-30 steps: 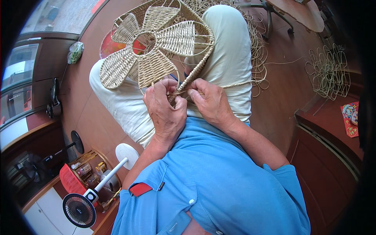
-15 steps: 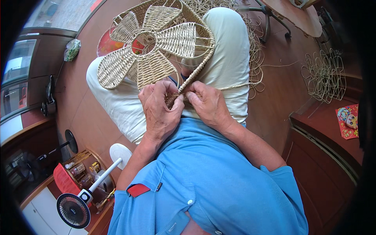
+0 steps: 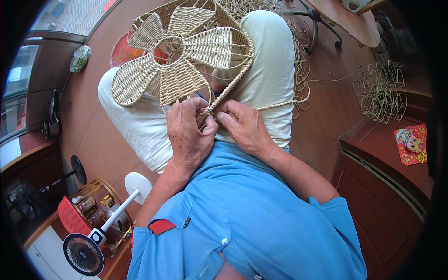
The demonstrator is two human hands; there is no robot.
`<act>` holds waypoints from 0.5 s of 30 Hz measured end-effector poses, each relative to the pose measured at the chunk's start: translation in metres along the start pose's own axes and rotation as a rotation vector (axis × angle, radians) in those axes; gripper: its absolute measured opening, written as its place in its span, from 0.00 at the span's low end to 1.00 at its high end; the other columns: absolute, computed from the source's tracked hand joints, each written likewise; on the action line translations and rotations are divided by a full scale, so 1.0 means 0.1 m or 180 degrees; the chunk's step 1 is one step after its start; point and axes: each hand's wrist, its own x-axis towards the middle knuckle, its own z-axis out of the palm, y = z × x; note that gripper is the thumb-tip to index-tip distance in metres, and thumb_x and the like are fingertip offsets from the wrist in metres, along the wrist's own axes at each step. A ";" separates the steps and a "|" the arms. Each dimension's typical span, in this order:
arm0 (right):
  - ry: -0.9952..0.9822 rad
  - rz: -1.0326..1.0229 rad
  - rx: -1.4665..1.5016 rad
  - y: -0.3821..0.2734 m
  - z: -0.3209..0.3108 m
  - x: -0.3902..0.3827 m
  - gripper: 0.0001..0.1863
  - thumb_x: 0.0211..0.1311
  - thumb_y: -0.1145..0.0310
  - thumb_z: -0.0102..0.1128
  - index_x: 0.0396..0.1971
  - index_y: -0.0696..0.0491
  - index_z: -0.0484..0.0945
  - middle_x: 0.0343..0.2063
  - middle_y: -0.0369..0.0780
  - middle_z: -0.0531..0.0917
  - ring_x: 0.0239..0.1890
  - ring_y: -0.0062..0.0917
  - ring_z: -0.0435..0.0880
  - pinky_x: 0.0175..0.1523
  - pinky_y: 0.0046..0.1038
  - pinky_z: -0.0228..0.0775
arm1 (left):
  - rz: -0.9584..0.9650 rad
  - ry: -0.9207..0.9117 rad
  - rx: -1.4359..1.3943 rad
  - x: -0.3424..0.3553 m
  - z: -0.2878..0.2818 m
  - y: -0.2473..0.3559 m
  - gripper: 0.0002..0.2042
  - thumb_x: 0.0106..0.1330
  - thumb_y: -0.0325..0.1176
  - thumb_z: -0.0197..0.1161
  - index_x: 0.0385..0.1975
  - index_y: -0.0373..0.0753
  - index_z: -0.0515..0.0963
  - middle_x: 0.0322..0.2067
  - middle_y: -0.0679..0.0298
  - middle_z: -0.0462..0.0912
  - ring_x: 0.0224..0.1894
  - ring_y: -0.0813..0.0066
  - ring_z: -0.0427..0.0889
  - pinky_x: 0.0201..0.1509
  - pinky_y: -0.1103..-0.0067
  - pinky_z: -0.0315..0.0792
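Observation:
A woven straw-coloured basket (image 3: pixel 202 48) with flower-like petal panels around a round opening rests on my lap, tilted between my knees. My left hand (image 3: pixel 189 128) grips its near rim, fingers curled behind the woven edge and thumb in front. Just to the right, my right hand (image 3: pixel 243 122) pinches at the same rim, where a straw cord (image 3: pixel 280 105) runs from it across my right thigh to the floor. The cord's end at the rim is hidden by my fingers. Part of the wire frame shows bare between the petals.
Loose straw cord (image 3: pixel 301 56) lies heaped beyond and right of my right knee. Wire frames (image 3: pixel 380 93) lie on the floor at right, near a red picture card (image 3: pixel 411 143). A white fan (image 3: pixel 84 253) stands at lower left beside a wooden tray. A wheeled chair base (image 3: pixel 317 21) is at far right.
The whole view has shifted slightly. Both hands stay at the rim; my left fingers have shifted a little and bare frame ends now show above them.

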 end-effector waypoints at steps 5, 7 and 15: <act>-0.0051 -0.0085 0.0331 0.02 0.03 -0.01 0.13 0.75 0.63 0.63 0.47 0.58 0.87 0.37 0.48 0.91 0.40 0.38 0.93 0.48 0.39 0.83 | -0.0069 0.0014 0.0155 0.02 0.04 0.09 0.20 0.55 0.25 0.70 0.50 0.42 0.79 0.36 0.61 0.81 0.39 0.55 0.81 0.48 0.60 0.70; -0.0009 -0.0132 0.0188 0.03 0.02 -0.01 0.13 0.76 0.62 0.63 0.47 0.57 0.86 0.36 0.47 0.91 0.40 0.36 0.93 0.48 0.37 0.83 | -0.0197 0.0082 0.0146 0.04 0.05 0.14 0.21 0.55 0.25 0.68 0.51 0.41 0.78 0.36 0.60 0.80 0.39 0.55 0.81 0.48 0.60 0.69; -0.0290 -0.0223 0.0417 0.08 -0.07 -0.05 0.16 0.80 0.70 0.63 0.60 0.60 0.86 0.47 0.36 0.87 0.47 0.17 0.85 0.52 0.24 0.80 | -0.0344 0.0051 0.0334 0.13 0.07 0.26 0.25 0.53 0.23 0.63 0.55 0.40 0.75 0.39 0.59 0.80 0.40 0.54 0.81 0.48 0.60 0.67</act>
